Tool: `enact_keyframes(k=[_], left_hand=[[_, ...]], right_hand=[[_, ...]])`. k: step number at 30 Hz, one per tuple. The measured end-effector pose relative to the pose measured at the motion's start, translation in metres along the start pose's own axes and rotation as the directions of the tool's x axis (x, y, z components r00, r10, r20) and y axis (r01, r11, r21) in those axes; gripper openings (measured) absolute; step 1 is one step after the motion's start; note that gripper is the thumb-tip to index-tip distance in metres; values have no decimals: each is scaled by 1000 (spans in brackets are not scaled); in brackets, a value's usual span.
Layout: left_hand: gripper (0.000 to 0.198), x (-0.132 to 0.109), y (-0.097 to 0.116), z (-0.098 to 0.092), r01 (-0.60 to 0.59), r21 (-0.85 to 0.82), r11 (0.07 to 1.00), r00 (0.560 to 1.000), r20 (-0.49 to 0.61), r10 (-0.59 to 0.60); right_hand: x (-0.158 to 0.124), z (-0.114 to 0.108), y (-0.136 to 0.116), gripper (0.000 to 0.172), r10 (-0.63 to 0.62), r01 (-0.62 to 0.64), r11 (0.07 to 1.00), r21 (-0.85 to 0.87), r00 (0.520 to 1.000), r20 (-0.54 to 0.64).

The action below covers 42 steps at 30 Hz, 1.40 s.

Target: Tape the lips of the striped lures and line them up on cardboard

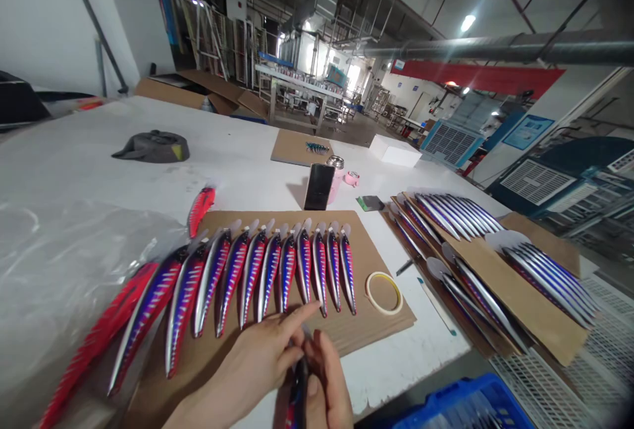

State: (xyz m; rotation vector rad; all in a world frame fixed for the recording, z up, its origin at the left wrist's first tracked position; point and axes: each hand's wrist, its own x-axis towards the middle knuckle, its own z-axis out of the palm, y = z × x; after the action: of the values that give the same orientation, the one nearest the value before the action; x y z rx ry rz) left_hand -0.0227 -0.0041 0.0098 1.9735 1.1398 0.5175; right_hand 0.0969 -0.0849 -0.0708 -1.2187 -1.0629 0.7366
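My right hand [329, 383] is closed around a dark-backed fishing lure [298, 386] with a clear lip, low in the head view. My left hand [257, 353] meets it at the head end. Its index finger stretches out over the cardboard, while the thumb and a bent finger close at the lure's head; the exact contact is partly hidden. Beyond my hands, a row of purple, red and silver fishing lures [272, 274] lies side by side on a brown cardboard sheet [366, 251]. A roll of masking tape [384, 292] rests at the sheet's right side.
Plastic sheeting [74, 264] and red lures [99, 336] lie at left. A phone [319, 186] stands behind the cardboard, near a pink bottle [336, 178]. More lures on cardboard layers [495, 264] occupy the right. A blue crate [460, 406] sits below the table edge; a knife [405, 266] lies nearby.
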Motion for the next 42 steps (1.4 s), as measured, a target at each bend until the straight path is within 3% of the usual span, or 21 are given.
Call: enact_keyframes(k=[3, 5, 8, 11, 15, 19, 25, 31, 33, 37, 42], left_hand=[[67, -1, 2, -4, 19, -59, 998, 999, 41, -17], [66, -2, 3, -7, 31, -85, 996, 998, 61, -26], [64, -4, 2, -9, 27, -100, 995, 997, 70, -20], [66, -5, -1, -12, 14, -105, 994, 997, 73, -6], [71, -5, -2, -15, -1, -72, 997, 997, 82, 7], [73, -5, -2, -17, -13, -22, 1000, 995, 101, 15], [72, -3, -7, -14, -89, 49, 995, 992, 97, 84], [65, -2, -6, -14, -94, 114, 989, 993, 86, 84], [62, -2, -4, -14, -91, 138, 986, 994, 78, 81], [56, -3, 2, -15, -79, 110, 991, 996, 38, 75], [13, -2, 10, -20, 57, -62, 996, 996, -62, -60]], right_hand=[[13, -9, -2, 39, -37, 40, 985, -166, 999, 18], [27, -21, -9, 39, -108, 139, 938, -319, 988, 111], [51, -33, -29, 36, -175, 343, 849, -401, 900, 399], [70, -33, -49, 30, -106, 402, 808, -430, 818, 566], [86, -25, -61, 26, -19, 420, 785, -456, 752, 659], [93, -23, -58, 23, -25, 483, 770, -418, 677, 736], [94, -27, -52, 21, -113, 514, 771, -376, 691, 714], [101, -27, -56, 20, -113, 576, 750, -325, 595, 796], [99, -27, -54, 19, -150, 589, 741, -323, 614, 775], [92, -25, -49, 20, -225, 557, 761, -332, 707, 670], [88, -25, -50, 20, -165, 471, 808, -354, 758, 631]])
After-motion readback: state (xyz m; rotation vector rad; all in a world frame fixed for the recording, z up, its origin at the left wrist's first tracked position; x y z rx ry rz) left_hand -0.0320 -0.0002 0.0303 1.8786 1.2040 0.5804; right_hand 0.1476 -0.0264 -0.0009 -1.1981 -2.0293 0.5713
